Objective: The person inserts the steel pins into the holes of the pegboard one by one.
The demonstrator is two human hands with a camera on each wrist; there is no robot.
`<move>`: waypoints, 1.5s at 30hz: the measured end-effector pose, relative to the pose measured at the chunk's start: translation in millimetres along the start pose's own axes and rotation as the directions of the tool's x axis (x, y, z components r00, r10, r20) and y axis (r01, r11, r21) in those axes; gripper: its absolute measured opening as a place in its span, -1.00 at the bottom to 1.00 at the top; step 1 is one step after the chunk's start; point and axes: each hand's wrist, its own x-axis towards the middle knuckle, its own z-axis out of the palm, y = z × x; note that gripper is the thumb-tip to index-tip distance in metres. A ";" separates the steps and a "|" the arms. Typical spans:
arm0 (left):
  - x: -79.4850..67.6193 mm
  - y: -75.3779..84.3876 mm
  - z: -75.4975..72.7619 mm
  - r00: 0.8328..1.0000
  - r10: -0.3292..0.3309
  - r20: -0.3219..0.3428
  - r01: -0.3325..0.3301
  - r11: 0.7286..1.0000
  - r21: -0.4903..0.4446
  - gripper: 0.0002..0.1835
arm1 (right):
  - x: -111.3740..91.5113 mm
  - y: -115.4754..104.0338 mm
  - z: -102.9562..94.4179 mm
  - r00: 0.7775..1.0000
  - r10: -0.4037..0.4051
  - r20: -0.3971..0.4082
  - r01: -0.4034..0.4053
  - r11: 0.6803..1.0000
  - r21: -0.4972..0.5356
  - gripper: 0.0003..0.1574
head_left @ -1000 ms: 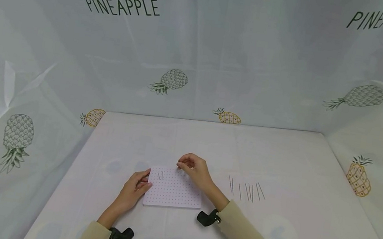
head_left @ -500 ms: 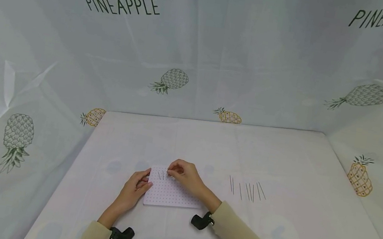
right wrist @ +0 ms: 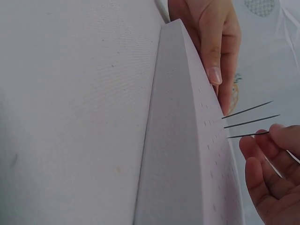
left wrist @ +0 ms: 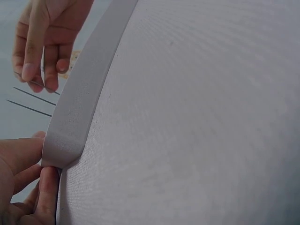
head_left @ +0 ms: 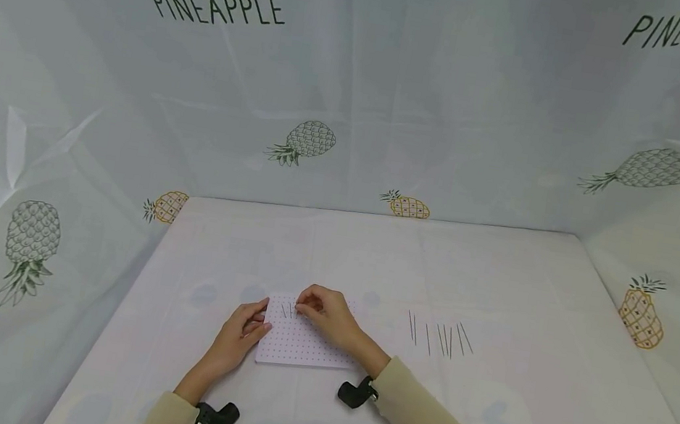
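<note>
A white board with rows of small holes (head_left: 302, 349) lies on the table in the head view. My left hand (head_left: 235, 337) grips its left edge, the thumb near the front face. Two thin dark sticks (right wrist: 248, 109) stand up from holes near the board's upper left, slightly tilted. Beside them my right hand (head_left: 329, 319) pinches a third thin stick (right wrist: 248, 135) between thumb and fingers. Its lower tip is at the board's surface in the right wrist view; whether it sits in a hole I cannot tell. The right hand covers part of the board in the head view.
Several more thin dark sticks (head_left: 443, 340) lie spread on the white-covered table (head_left: 500, 287) right of the board. A pineapple-print curtain (head_left: 359, 83) hangs behind and at both sides. Black cameras (head_left: 356, 392) sit on the wrists.
My right hand has moved left and down over the board with its stick, close to the two standing sticks, then nearly stopped. My left hand keeps its hold on the board.
</note>
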 end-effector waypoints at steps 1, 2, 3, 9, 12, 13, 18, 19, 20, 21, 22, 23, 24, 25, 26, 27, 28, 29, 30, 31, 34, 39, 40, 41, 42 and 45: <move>0.2 0.0 0.0 1.000 0.000 -0.001 0.000 1.000 0.003 -0.39 | 0.0 0.2 0.1 1.000 -0.003 -0.001 0.003 1.000 -0.003 -0.94; 0.3 0.1 0.1 1.000 0.001 -0.002 -0.001 1.000 0.003 -0.40 | -0.1 0.0 0.1 1.000 -0.007 -0.003 0.007 1.000 -0.004 -0.95; 0.4 0.3 0.2 1.000 0.006 -0.005 -0.006 1.000 0.003 -0.40 | -0.3 0.1 0.2 1.000 -0.006 -0.002 0.005 1.000 -0.008 -0.94; -1.0 2.8 0.7 0.999 0.032 -0.012 -0.032 0.999 -0.014 -0.41 | -2.3 1.9 2.2 1.000 0.012 0.008 -0.012 0.999 -0.032 -0.94; -2.5 4.2 0.6 1.000 0.011 -0.002 -0.011 1.000 -0.006 -0.41 | -3.8 2.8 3.9 1.000 0.013 0.010 -0.012 0.999 -0.041 -0.94; -2.8 4.5 0.5 1.000 0.004 -0.001 -0.004 1.000 0.000 -0.41 | -4.2 2.9 4.3 1.000 0.012 0.009 -0.011 0.999 -0.044 -0.94; -2.7 3.0 1.0 1.000 0.011 -0.006 -0.010 1.000 0.022 -0.40 | -5.0 2.7 4.5 1.000 0.005 0.004 -0.005 0.998 -0.063 -0.94; -2.6 3.1 1.1 1.000 0.015 -0.007 -0.015 1.000 0.019 -0.40 | -5.1 2.4 4.2 1.000 0.003 0.005 -0.003 0.998 -0.066 -0.94; -2.4 3.1 1.3 1.000 0.019 -0.007 -0.019 1.000 0.016 -0.40 | -5.0 2.6 4.1 1.000 0.008 0.007 -0.007 0.997 -0.072 -0.94; -2.2 2.8 1.4 1.000 0.029 -0.007 -0.029 0.999 0.018 -0.41 | -5.0 2.7 3.9 1.000 0.012 0.006 -0.011 0.997 -0.076 -0.94; -1.9 2.9 1.5 1.000 0.030 -0.006 -0.030 0.999 0.016 -0.41 | -5.1 2.6 3.7 1.000 0.018 0.006 -0.017 0.997 -0.081 -0.95; -1.7 3.4 1.5 1.000 0.022 -0.005 -0.022 1.000 0.011 -0.41 | -5.2 2.6 3.4 1.000 0.024 0.008 -0.023 0.996 -0.085 -0.95; -1.5 3.5 1.6 1.000 0.021 -0.003 -0.021 1.000 0.009 -0.41 | -5.4 2.5 2.9 0.999 0.031 0.010 -0.030 0.996 -0.086 -0.94; -1.1 3.3 1.6 1.000 0.019 -0.002 -0.019 1.000 0.008 -0.41 | -5.7 2.3 2.2 0.999 0.036 0.011 -0.035 0.996 -0.088 -0.93; -0.7 3.3 1.6 1.000 0.014 -0.001 -0.014 1.000 0.008 -0.41 | -6.0 2.7 1.5 0.999 0.042 0.013 -0.041 0.995 -0.088 -0.92; -0.4 3.1 1.6 1.000 0.011 0.000 -0.011 1.000 0.014 -0.41 | -6.4 2.7 0.4 0.999 0.047 0.013 -0.046 0.995 -0.085 -0.90; -0.1 3.2 1.5 1.000 -0.003 0.000 0.002 1.000 0.012 -0.40 | -6.8 2.7 -1.1 0.999 0.051 0.014 -0.050 0.996 -0.079 -0.88; 0.2 3.0 1.4 1.000 -0.007 0.001 0.007 1.000 0.015 -0.40 | -7.2 2.9 -2.8 0.999 0.053 0.011 -0.052 0.996 -0.073 -0.87; 0.5 2.6 1.4 1.000 -0.010 0.002 0.010 1.000 0.022 -0.39 | -7.6 3.2 -4.9 0.998 0.059 0.008 -0.059 0.996 -0.066 -0.85; 0.8 2.2 1.4 1.000 -0.011 0.001 0.011 1.000 0.027 -0.39 | -8.1 3.4 -7.3 0.998 0.067 0.003 -0.067 0.996 -0.058 -0.84; 1.2 1.5 1.4 1.000 -0.013 -0.004 0.014 0.999 0.036 -0.39 | -9.2 4.3 -16.2 0.996 0.091 -0.022 -0.092 0.995 -0.035 -0.82; 0.7 0.3 1.9 1.000 -0.006 -0.010 0.006 0.999 0.043 -0.39 | -12.2 3.9 -34.0 0.987 0.141 -0.073 -0.142 0.990 -0.016 -0.81; 0.5 0.3 1.9 1.000 -0.004 -0.010 0.004 0.999 0.046 -0.39 | -12.8 4.1 -37.4 0.986 0.147 -0.084 -0.149 0.989 -0.014 -0.81; 0.2 0.3 1.9 1.000 -0.003 -0.010 0.004 0.999 0.047 -0.39 | -13.5 4.5 -40.8 0.983 0.154 -0.097 -0.156 0.988 -0.016 -0.81; 0.0 0.5 1.8 1.000 -0.002 -0.012 0.003 0.999 0.044 -0.39 | -14.1 4.8 -44.2 0.981 0.159 -0.110 -0.161 0.987 -0.013 -0.81; -0.6 1.5 1.1 1.000 0.003 -0.015 -0.002 0.999 0.041 -0.39 | -16.3 6.4 -53.6 0.976 0.161 -0.146 -0.164 0.986 -0.012 -0.82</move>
